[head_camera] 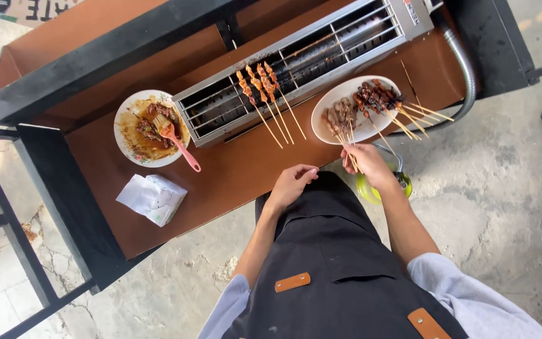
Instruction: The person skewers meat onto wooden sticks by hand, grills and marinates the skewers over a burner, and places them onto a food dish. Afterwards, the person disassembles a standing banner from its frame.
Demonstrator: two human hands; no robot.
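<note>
The right hand (366,164) pinches the bare wooden ends of a few skewers (348,143), its grip narrow around the thin sticks. Their pale brown meat lies on the near end of an oval white plate (354,94), which sits on the desk just beside the grill. On the far end of that plate lies a darker, glossy batch of cooked skewers (379,97), their sticks fanning out over the rim.

The left hand (292,182) rests at the desk's near edge, fingers loosely curled, holding nothing.

Three orange-glazed skewers (260,83) lie across the wire bars of a long, boxy metal grill (308,56), sticks pointing towards the person. Left of the grill stands a round plate (128,135) smeared with brown sauce, with a pink-handled basting brush (177,139) lying across it. Nearer, a crumpled white tissue packet (152,198) lies on the desk (233,169), a smooth brown board framed in black metal. A ribbed silver hose (462,63) curves past the desk's right end. Below is rough, cracked grey concrete floor (503,201). The person wears a black apron (340,276) with tan leather tabs.
</note>
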